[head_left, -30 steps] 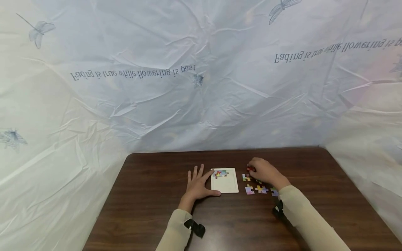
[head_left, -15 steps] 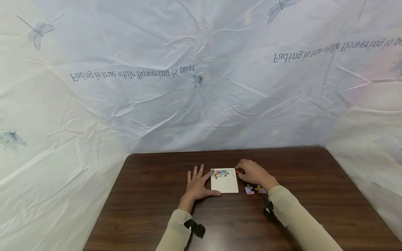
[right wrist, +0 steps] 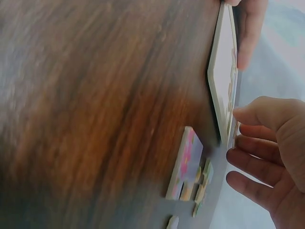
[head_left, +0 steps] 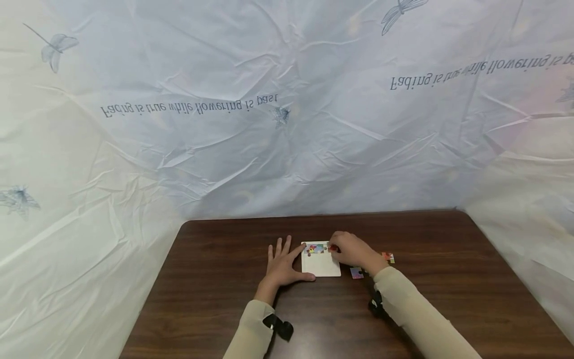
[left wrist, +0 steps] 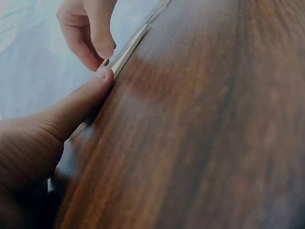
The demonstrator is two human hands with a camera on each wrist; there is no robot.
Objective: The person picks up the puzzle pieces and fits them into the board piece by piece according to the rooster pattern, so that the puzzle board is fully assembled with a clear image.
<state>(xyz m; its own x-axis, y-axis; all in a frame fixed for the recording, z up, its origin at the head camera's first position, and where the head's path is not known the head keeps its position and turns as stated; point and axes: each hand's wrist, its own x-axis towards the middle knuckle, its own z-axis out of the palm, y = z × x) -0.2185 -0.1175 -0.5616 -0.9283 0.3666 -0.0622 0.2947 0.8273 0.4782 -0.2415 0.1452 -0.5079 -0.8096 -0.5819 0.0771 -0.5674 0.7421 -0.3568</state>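
A square white puzzle tray lies on the table with a few joined jigsaw pieces along its top left. My left hand is spread beside it, index fingertip at the upper left corner and thumb at the lower left edge. In the left wrist view that thumb lies straight against the tray's side. My right hand pinches a red jigsaw piece over the tray's upper right corner, just right of the joined pieces. Its fingers partly hide the piece.
Loose jigsaw pieces lie right of the tray: a pink and lilac one and a red and green one, with others hidden under my right forearm. A printed white sheet hangs behind the brown wooden table.
My right hand has carried the red jigsaw piece leftward from the loose pieces to the tray's upper right corner. The left hand has stayed in place.
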